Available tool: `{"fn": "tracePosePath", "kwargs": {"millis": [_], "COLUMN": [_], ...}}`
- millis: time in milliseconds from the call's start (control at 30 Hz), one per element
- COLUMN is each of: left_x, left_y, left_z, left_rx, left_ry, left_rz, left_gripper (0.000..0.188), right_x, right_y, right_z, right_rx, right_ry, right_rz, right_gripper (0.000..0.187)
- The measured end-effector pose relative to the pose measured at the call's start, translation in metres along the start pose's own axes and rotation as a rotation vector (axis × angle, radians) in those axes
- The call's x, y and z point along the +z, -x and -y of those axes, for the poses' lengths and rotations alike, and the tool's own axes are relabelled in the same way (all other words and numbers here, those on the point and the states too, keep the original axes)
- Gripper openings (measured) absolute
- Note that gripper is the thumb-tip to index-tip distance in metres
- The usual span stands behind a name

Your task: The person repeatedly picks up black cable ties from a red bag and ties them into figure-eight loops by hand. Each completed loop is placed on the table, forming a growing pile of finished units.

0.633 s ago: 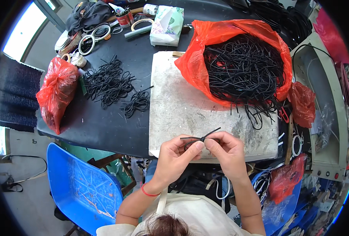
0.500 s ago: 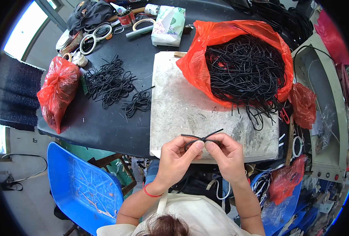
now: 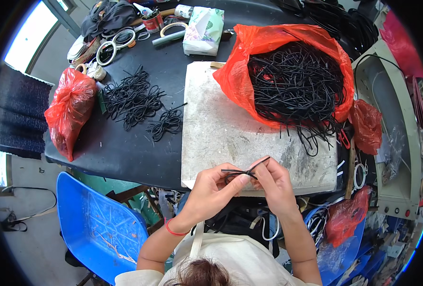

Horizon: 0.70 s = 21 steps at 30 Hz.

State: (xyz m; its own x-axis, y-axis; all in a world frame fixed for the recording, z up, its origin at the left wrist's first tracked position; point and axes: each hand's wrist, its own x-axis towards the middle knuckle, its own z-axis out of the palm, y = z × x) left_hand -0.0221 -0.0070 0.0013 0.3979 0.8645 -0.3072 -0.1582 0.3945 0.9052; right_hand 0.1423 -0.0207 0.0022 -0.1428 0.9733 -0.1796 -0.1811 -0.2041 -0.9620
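Note:
Between my two hands, over the front edge of a worn white board (image 3: 211, 119), is a thin black cord (image 3: 234, 171) tied into a small bow. My left hand (image 3: 215, 189) pinches the bow near its knot, with the thumb on top. My right hand (image 3: 272, 183) has thumb and fingers closed on the cord's free end, which points up and right. Part of the loops is hidden behind my fingers. Beyond the board's left edge lie a small bundle of tied cords (image 3: 166, 123) and a bigger heap of them (image 3: 133, 97).
An open red plastic bag (image 3: 242, 71) full of loose black cords stands on the board's far right. A tied red bag (image 3: 71, 112) sits at the table's left. Tissues (image 3: 203, 31) and tape rolls (image 3: 106, 53) lie at the back. A blue chair (image 3: 95, 219) stands at lower left.
My right hand has shifted from the knot to the cord's upper right end and now grips it. My left hand stays at the bow, nearly in place.

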Motion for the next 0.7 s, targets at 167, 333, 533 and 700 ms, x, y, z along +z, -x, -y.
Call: {"fn": "tracePosePath", "kwargs": {"millis": [167, 333, 533, 700], "left_x": [0.006, 0.009, 0.004, 0.0], "left_y": [0.0, 0.0, -0.012, -0.003], "left_z": [-0.001, 0.013, 0.015, 0.0], "left_rx": [0.095, 0.715, 0.43, 0.22], "left_ry": [-0.077, -0.778, -0.631, -0.902], "left_rz": [0.01, -0.175, -0.162, -0.183], "left_gripper": [0.012, 0.014, 0.013, 0.019], "right_x": [0.01, 0.005, 0.002, -0.004], "right_y": [-0.005, -0.013, -0.019, -0.017], "right_z": [-0.001, -0.01, -0.008, -0.015], "right_rx": [-0.15, -0.134, -0.065, -0.206], "right_ry": [0.125, 0.273, 0.584, 1.079], "right_rz": [-0.185, -0.327, -0.412, -0.47], "right_gripper": [0.021, 0.031, 0.032, 0.022]}}
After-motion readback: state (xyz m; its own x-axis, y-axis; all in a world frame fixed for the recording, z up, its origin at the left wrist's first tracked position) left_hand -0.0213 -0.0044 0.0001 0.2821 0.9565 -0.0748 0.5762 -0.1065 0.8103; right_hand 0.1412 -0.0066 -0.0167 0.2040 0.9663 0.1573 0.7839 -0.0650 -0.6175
